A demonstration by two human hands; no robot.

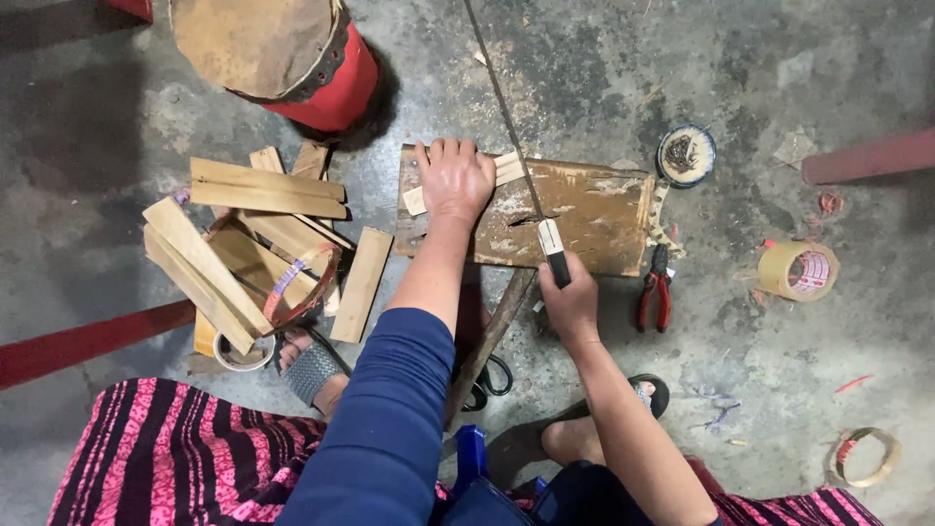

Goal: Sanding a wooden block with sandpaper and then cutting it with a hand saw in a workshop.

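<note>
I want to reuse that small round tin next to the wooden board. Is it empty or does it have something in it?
Not empty. The round tin sits open on the concrete floor, with dark small pieces heaped inside; what they are cannot be told.

A board (584,209) is lying on the floor (584,68) in the middle. The left hand (453,180) is pressing a slat (508,169) onto its far edge; the right hand (572,302) is holding a knife (552,248) at its near edge. A pile of slats (253,244) is lying to the left, a drum (282,54) behind it. Pliers (657,292) are lying just right of the board, a tape roll (799,270) farther right, a small bowl (687,154) beyond the board's right corner.
</note>
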